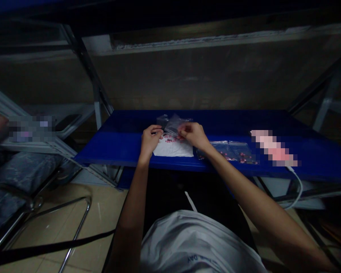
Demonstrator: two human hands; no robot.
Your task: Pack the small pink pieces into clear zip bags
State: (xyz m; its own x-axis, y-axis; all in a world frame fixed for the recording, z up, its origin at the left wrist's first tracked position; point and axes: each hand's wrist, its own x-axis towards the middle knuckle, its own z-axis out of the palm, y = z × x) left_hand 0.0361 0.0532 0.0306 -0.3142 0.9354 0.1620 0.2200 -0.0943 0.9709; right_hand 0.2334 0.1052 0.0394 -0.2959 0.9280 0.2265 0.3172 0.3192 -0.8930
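My right hand [195, 135] is closed in a pinch at the edge of a small clear plastic bag [174, 123], which is raised a little over the blue table. To its left, my left hand [151, 141] has its fingers curled with thumb and fingertips close together; whatever they hold is too small to make out. Between my hands lies a white cloth or paper sheet [173, 149]. Small pink and dark pieces [169, 140] are scattered along its far part. Another clear bag [162, 120] lies just behind my left fingers.
Clear bags with small pink pieces [240, 154] lie right of the sheet, partly under my right forearm. A blurred-out pink object [272, 148] with a white cable [298, 182] is farther right. A metal-framed chair [85, 204] and another person's leg [19, 185] are at left.
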